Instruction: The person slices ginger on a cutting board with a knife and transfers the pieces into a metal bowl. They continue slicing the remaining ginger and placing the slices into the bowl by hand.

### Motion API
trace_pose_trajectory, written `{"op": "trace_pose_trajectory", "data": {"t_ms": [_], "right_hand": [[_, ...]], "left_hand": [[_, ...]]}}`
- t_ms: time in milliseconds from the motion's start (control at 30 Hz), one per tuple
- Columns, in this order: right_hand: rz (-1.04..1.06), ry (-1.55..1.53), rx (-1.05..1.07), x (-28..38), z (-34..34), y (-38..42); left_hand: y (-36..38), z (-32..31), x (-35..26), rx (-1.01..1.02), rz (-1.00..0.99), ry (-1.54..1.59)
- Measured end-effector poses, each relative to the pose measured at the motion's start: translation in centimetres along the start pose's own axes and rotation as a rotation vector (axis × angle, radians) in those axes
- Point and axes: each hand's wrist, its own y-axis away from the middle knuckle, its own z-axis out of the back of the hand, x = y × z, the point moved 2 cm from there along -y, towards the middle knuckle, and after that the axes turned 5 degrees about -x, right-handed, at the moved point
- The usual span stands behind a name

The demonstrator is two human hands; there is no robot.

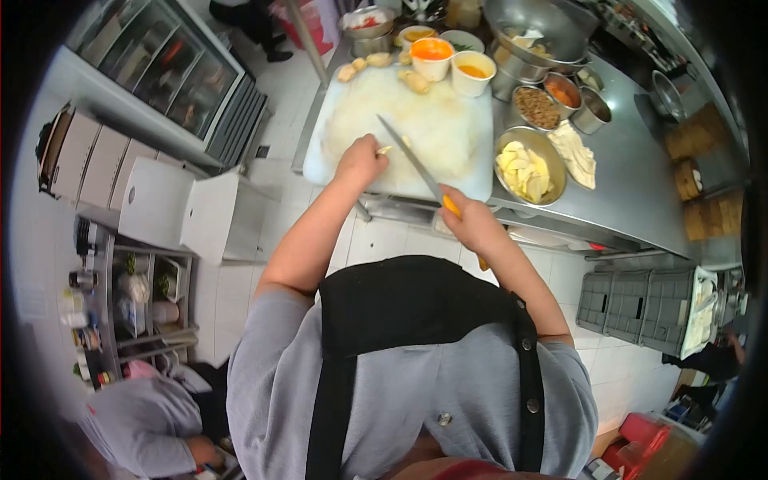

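Observation:
My right hand (470, 219) is closed round the yellow handle of a long kitchen knife (412, 158), its blade pointing away to the upper left over the white cutting board (456, 164). At the board's near left, my left hand (362, 162) is closed on a small pale yellow piece of ginger (385, 150), most of it hidden by the fingers. Another small pale piece (406, 141) lies beside the blade. Knobs of unpeeled ginger (414, 81) rest along the board's far edge. To the right of the board, a metal bowl (563, 180) contains peeled yellow pieces.
Two white tubs (474, 83) with orange and yellow contents stand at the board's far edge. Metal containers (592, 120) and a folded cloth (573, 154) sit on the steel counter (632, 192). Grey crates (632, 308) stand at right; another person (152, 416) is at lower left.

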Motion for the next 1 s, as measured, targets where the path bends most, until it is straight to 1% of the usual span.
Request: {"op": "trace_pose_trajectory", "data": {"t_ms": [100, 133, 200, 267, 367, 400, 467, 500, 533, 600, 667, 767, 900, 1000], "right_hand": [[0.001, -0.049, -0.041, 0.6, 1.2, 0.5], [0.002, -0.050, -0.055, 0.7, 1.5, 0.6], [-0.008, -0.069, -0.080, 0.3, 2.0, 1.0], [-0.019, -0.082, -0.107, -0.1, 2.3, 1.4], [-0.030, -0.089, -0.129, -0.8, 2.2, 2.0], [-0.035, -0.083, -0.129, -0.9, 2.3, 2.3], [-0.064, -0.091, -0.108, -0.7, 2.7, 2.7], [-0.039, -0.095, -0.110, -0.7, 2.7, 2.9], [-0.016, -0.099, -0.112, -0.7, 2.6, 3.1], [0.049, -0.094, -0.112, -0.8, 2.2, 3.2], [0.044, -0.118, -0.041, -0.4, 1.9, 3.2], [0.061, -0.115, 0.009, -0.1, 1.3, 2.8], [0.090, -0.094, 0.026, -0.5, 0.3, 1.8], [0.047, -0.047, 0.067, -0.3, 0.1, 1.4]], "left_hand": [[-1.0, 0.9, -0.4, -0.129, 0.073, 0.168], [-1.6, 1.4, -0.4, -0.102, 0.070, 0.205], [-2.7, 2.1, -0.9, -0.073, 0.097, 0.569], [-3.4, 3.2, -2.9, -0.015, 0.159, 0.944], [-4.6, 4.0, -4.4, 0.089, 0.174, 1.171], [-4.8, 4.1, -4.4, 0.131, 0.182, 1.149], [-4.8, 3.9, -3.9, 0.141, 0.212, 0.972], [-4.9, 3.8, -3.4, 0.149, 0.229, 0.884], [-5.0, 3.3, -2.4, 0.130, 0.161, 0.750], [-3.8, 2.6, -1.0, 0.134, 0.216, 0.638], [-2.7, 1.9, 0.1, 0.158, 0.264, 0.555], [-0.6, 1.3, 0.6, 0.128, 0.330, 0.500], [0.5, 0.0, 1.5, 0.149, 0.418, 0.635], [0.6, -0.6, 1.6, 0.163, 0.467, 0.765]]}}
